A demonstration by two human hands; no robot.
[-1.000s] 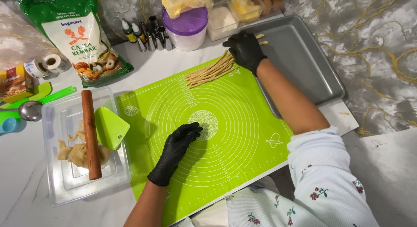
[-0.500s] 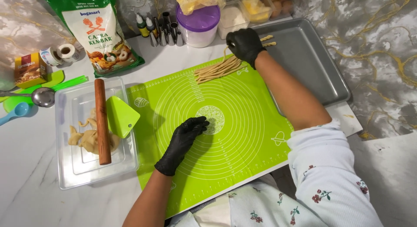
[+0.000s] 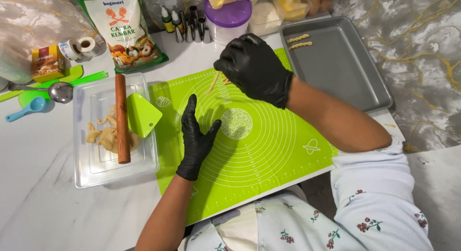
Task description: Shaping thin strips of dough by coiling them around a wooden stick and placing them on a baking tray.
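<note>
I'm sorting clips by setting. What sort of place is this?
Most likely a home kitchen counter set up for baking: a green silicone pastry mat, a wooden rolling pin over dough in a clear tray, and a metal baking pan.

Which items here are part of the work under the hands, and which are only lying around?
In use:
right hand over the dough strips
left hand flat on the green mat
grey baking tray with two twisted dough pieces

Lying about:
rolling pin and green scraper in the clear container
flour bag
blue spoon
purple-lidded tub
</note>
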